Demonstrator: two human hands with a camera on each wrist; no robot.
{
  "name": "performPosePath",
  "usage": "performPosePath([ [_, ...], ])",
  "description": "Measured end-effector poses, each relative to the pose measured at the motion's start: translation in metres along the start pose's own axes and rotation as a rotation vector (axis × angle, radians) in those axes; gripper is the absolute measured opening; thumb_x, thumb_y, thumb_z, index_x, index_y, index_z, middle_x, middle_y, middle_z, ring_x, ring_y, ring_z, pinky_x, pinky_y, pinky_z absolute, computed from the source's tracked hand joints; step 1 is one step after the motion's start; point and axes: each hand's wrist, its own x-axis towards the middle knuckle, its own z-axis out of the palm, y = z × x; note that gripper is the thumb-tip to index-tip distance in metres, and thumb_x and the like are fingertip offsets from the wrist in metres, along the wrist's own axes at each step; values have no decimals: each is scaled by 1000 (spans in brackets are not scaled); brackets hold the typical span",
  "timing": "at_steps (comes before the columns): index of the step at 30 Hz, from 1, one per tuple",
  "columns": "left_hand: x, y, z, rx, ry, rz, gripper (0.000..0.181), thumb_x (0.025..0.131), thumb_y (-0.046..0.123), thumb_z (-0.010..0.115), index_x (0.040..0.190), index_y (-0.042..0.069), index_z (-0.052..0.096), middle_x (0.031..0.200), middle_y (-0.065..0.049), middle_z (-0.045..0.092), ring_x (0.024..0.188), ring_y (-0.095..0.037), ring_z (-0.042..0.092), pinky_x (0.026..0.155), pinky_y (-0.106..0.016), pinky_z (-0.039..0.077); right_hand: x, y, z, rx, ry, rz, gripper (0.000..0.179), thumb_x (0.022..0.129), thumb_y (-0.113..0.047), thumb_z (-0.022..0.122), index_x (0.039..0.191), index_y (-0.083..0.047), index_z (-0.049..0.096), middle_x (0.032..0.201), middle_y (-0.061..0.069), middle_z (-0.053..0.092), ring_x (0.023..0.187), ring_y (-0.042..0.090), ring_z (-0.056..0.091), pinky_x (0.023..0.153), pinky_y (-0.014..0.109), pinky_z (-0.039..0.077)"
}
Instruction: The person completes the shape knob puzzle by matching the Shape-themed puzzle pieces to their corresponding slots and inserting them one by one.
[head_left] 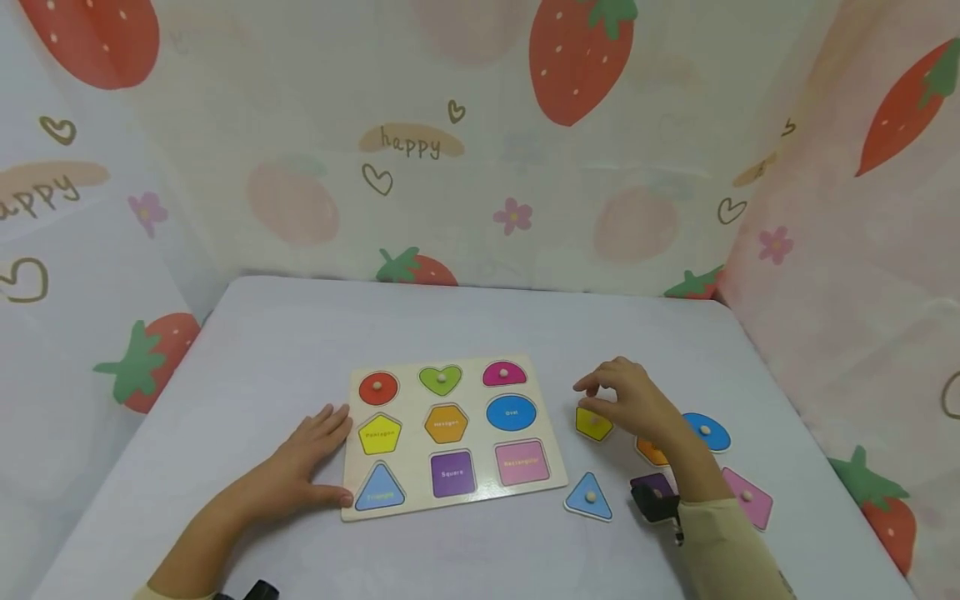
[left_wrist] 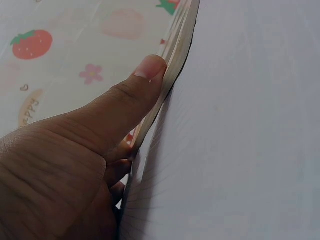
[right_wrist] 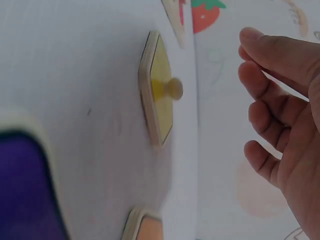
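Nine shape slots in the head view: the pale wooden puzzle board [head_left: 411, 454] had its red circle [head_left: 367, 395], green heart [head_left: 430, 375] and magenta half-circle [head_left: 519, 380] seated; six loose knobbed pieces [head_left: 577, 505] lay right of it, probably for easy right-hand reach. Left hand [head_left: 303, 454], fingers straight, touched the board's left edge, likely to steady it. Right hand [head_left: 632, 400] hovered at the yellow wooden pentagon [head_left: 585, 427], holding nothing. White-covered table [head_left: 255, 358], strawberry-print sheets [head_left: 315, 75] on three sides. Left wrist view: thumb straight against the board's edge. Right wrist view: thumb and forefinger nearly together, clear of the pentagon; knob faced up, which seemed to suit a pinch.
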Motion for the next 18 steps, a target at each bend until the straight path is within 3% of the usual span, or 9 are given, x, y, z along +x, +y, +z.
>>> performPosePath([
  [10, 2, 1, 4, 4, -10, -10, 117, 70, 64, 84, 160, 8, 35, 171, -8, 23, 159, -38, 8, 124, -65, 14, -13, 16, 3, 29, -110, 205, 18, 90, -22, 80, 106, -16, 80, 88, -5, 66, 89, 19, 53, 77, 31, 47],
  [18, 1, -1, 2, 28, 0, -13, 117, 70, 65, 83, 160, 8, 35, 171, -8, 23, 158, -38, 9, 124, -65, 15, -14, 21, 12, 125, -162, 317, 15, 90, -27, 80, 103, -19, 77, 94, -1, 65, 92, 20, 55, 82, 32, 52],
])
